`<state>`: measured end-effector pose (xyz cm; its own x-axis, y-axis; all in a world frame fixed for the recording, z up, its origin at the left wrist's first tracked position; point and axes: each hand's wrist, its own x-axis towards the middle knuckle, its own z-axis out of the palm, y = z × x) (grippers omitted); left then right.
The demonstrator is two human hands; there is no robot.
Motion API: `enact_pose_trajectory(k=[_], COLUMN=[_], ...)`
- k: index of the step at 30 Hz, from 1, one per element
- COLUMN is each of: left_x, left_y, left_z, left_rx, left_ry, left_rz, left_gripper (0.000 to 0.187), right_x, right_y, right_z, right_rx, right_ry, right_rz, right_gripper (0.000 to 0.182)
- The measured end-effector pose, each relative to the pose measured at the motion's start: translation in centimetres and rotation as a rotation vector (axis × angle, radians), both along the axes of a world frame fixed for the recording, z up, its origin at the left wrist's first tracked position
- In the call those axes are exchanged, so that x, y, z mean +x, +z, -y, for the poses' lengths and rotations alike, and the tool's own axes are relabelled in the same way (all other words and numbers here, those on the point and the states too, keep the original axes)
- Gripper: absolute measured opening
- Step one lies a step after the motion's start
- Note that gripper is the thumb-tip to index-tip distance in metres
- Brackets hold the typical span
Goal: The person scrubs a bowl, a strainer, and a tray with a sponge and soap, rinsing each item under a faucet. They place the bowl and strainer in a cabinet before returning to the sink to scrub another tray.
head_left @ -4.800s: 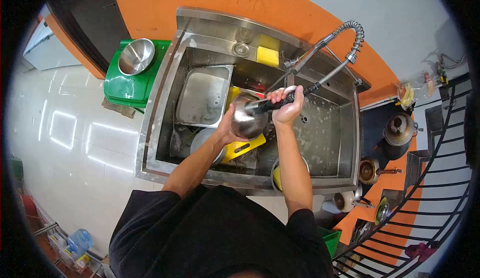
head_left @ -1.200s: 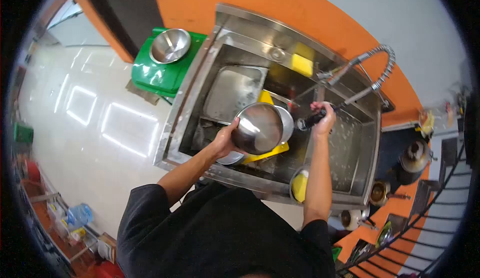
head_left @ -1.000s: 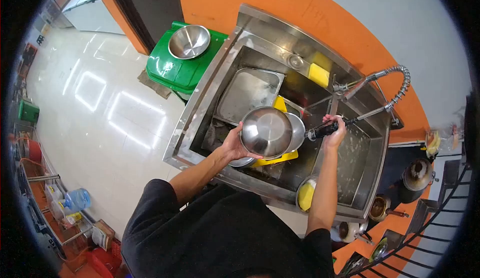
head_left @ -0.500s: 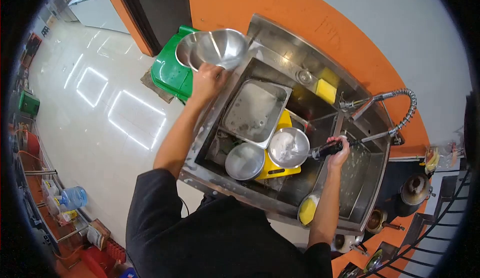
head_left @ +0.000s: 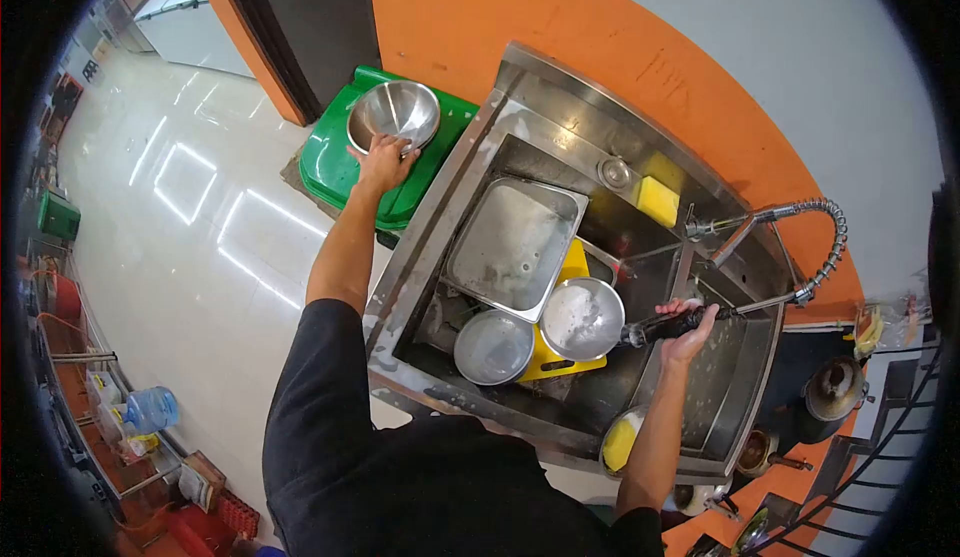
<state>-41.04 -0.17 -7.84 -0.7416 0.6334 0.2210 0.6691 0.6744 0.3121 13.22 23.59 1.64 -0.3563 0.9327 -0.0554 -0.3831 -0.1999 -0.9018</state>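
Note:
My left hand (head_left: 384,165) grips the near rim of a shiny metal bowl (head_left: 402,109), its fingers over the edge. The bowl sits nested in another on the green bin lid (head_left: 327,159). My right hand (head_left: 690,332) is closed around the black handle of a spray faucet (head_left: 662,328), whose head points left over the sink. Beside the nozzle, a metal bowl (head_left: 582,319) with whitish suds rests on a yellow cutting board (head_left: 545,362). Left of it are a second bowl (head_left: 494,347) with cloudy water and a rectangular metal pan (head_left: 515,247).
The steel sink (head_left: 420,257) has a second basin (head_left: 735,357) at the right. A yellow sponge (head_left: 658,201) lies on the back ledge; a container with a yellow pad (head_left: 621,443) is at the front. A coiled spring hose (head_left: 838,239) arches near the orange wall.
My left hand has moved left and down, setting its metal bowl into the one on the green lid. My right hand, still on the sprayer, has shifted slightly right and down in view.

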Motion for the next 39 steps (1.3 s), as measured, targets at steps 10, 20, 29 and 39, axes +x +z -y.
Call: enact_pose_trajectory(k=[10, 20, 29, 39], left_x=[25.3, 45.9, 42.2, 40.8], left_y=[1.7, -12.0, -6.4, -6.4], left_z=[-3.2, -8.5, -10.9, -9.7], left_rx=[0.282, -0.327, 0.381, 0.803], left_ry=[-0.783, -1.005, -0.341, 0.165], left_rz=[0.288, 0.514, 1.163, 1.981], left_gripper=[0.021, 0.036, 0.027, 0.025], right_x=[0.2, 1.0, -0.6, -1.4], right_y=[2.2, 4.2, 4.6, 4.3], right_z=[-1.4, 2.3, 3.8, 3.4], right_rx=[0.072, 0.075, -0.032, 0.108], right_ry=[-0.013, -0.096, -0.035, -0.069], right_rz=[0.138, 0.048, -0.155, 0.02], right_gripper=[0.039, 0.04, 0.038, 0.042])
